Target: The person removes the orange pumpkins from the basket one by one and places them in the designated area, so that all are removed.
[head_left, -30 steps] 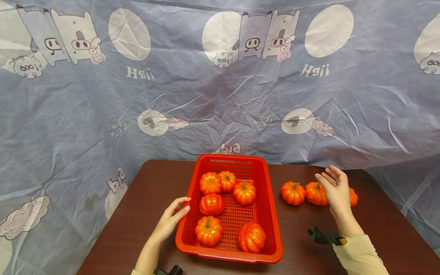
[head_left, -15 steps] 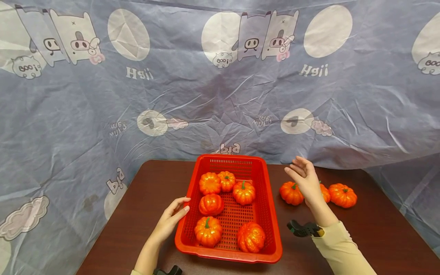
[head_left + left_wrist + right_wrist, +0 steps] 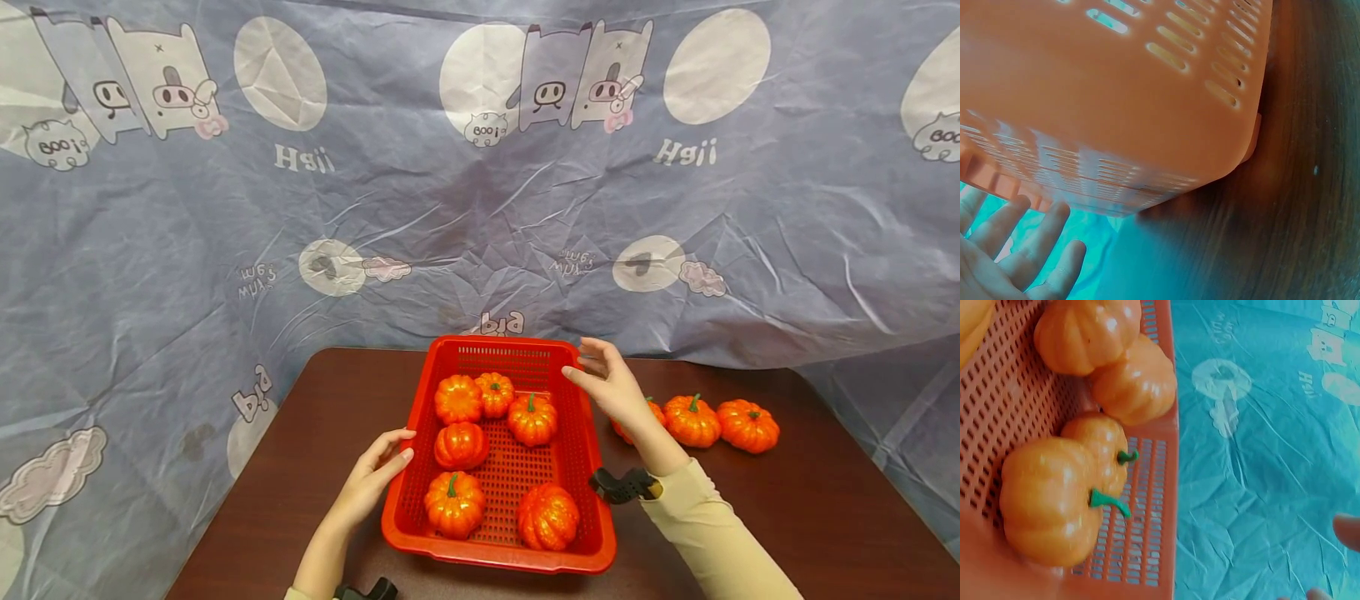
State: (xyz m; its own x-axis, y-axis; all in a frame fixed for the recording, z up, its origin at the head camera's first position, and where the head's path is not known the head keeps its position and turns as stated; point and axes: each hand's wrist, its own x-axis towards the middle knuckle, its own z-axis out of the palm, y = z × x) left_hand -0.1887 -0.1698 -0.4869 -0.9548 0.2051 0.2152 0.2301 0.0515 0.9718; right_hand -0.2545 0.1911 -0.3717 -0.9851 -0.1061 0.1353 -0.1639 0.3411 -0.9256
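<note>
A red slotted plastic basket (image 3: 498, 562) holds several small orange pumpkins (image 3: 455, 504), some with green stems (image 3: 1110, 503). At the basket's left rim is my left hand (image 3: 367, 475), fingers extended and slightly spread. The left wrist view shows its fingertips (image 3: 1057, 215) right by the rim, beside the slotted wall. My right hand (image 3: 615, 392) hovers at the far right corner of the basket, fingers loosely bent with nothing between them. Only a few of its fingertips (image 3: 1349, 531) enter the right wrist view.
On the brown table (image 3: 825, 517), right of the basket, three more pumpkins (image 3: 692, 421) stand in a row, the nearest partly hidden by my right forearm. A grey-blue printed cloth (image 3: 480, 208) hangs behind the table and along its left side.
My right hand has moved left, from over the row of pumpkins on the table to the basket's right rim. The left hand, the basket and the pumpkins have stayed put.
</note>
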